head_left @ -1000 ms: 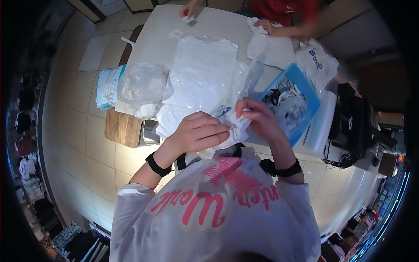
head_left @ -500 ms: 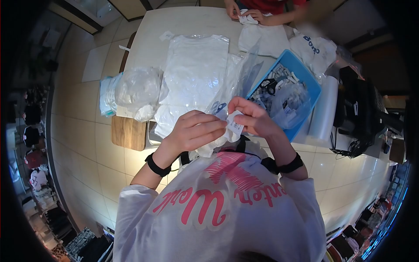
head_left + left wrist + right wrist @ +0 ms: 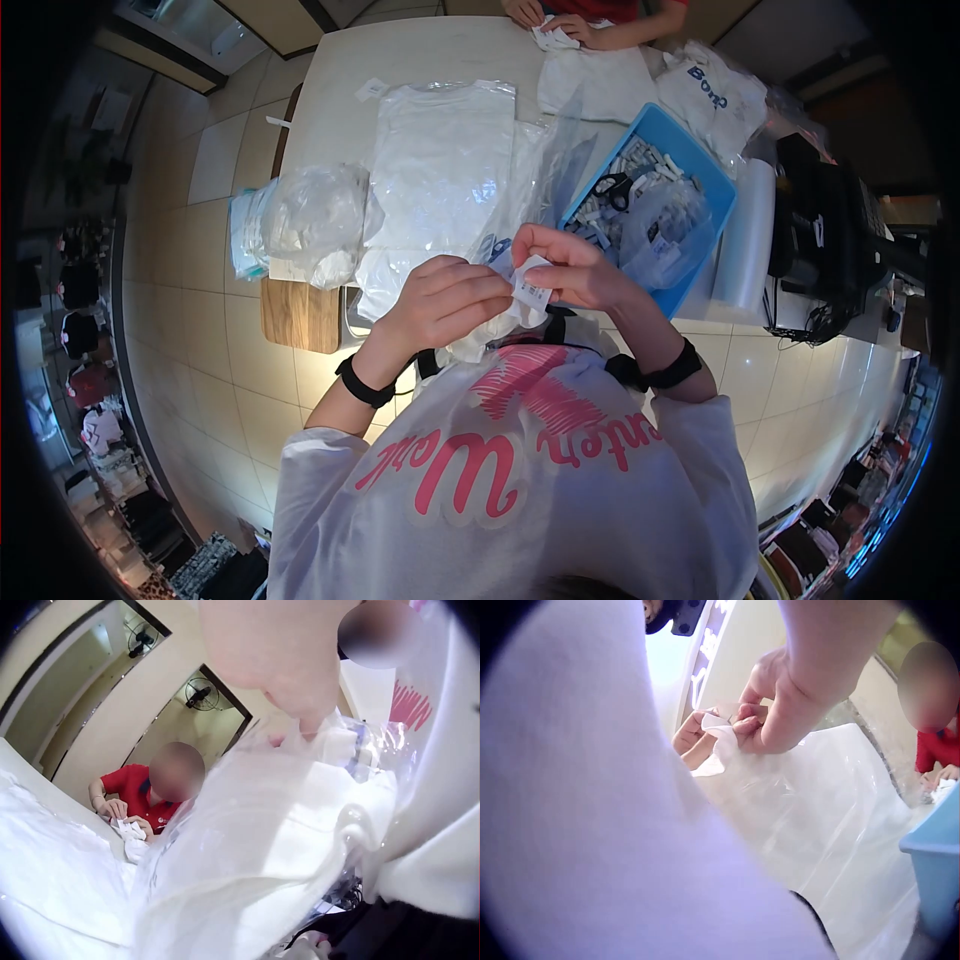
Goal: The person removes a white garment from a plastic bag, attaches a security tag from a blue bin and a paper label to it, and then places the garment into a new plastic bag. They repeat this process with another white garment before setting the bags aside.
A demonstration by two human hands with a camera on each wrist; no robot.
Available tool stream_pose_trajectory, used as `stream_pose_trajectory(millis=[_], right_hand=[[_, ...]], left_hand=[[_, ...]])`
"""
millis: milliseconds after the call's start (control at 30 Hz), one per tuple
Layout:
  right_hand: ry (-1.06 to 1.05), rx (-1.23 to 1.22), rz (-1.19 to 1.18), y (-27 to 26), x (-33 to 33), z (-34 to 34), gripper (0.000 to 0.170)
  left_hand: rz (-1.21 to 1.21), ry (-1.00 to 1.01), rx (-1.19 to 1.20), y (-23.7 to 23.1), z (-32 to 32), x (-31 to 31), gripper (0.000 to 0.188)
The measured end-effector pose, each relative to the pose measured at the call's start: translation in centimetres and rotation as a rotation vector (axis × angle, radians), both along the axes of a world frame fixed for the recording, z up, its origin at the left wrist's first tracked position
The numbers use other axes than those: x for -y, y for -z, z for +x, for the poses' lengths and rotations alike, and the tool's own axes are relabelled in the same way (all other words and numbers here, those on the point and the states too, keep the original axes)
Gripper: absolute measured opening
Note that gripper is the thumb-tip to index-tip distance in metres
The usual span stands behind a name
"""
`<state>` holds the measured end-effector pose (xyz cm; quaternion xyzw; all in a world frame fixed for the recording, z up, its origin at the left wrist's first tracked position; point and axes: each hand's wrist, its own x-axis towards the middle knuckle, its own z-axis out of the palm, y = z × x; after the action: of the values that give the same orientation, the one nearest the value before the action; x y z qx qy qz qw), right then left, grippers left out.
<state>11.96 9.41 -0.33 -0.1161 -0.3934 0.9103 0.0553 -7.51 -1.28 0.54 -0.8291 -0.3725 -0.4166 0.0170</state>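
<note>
In the head view a small white printed tag is pinched between thumb and finger of my right hand. Beside it my left hand grips the edge of a white garment, its fingertips close to the tag. The garment, inside clear plastic, hangs below my left hand in the left wrist view. The right wrist view has my right hand bent at the white edge, where both hands meet. A flat white shirt in clear plastic lies on the table beyond my hands.
A blue bin of small tags, with black scissors, stands at the right, beside a clear plastic roll. Crumpled plastic bags lie at the left table edge. Across the table, a person in red handles white cloth.
The tag has turned so its printed face shows and moved slightly left with my right hand. Across the table, the other person's hands have come together on white cloth. The head view has shifted.
</note>
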Motion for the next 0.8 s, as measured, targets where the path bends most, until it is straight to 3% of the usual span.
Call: stream_pose_trajectory(millis=[233,800], right_hand=[[-0.021,-0.073,-0.14,1.0,0.7,-0.4,0.011],[-0.012,-0.068,-0.172,2.0,1.2,-0.3,0.011]], left_hand=[[-0.001,0.024,0.07,0.8,0.1,-0.2,0.018],[-0.124,0.086,0.187,1.2,0.8,0.0,0.023]])
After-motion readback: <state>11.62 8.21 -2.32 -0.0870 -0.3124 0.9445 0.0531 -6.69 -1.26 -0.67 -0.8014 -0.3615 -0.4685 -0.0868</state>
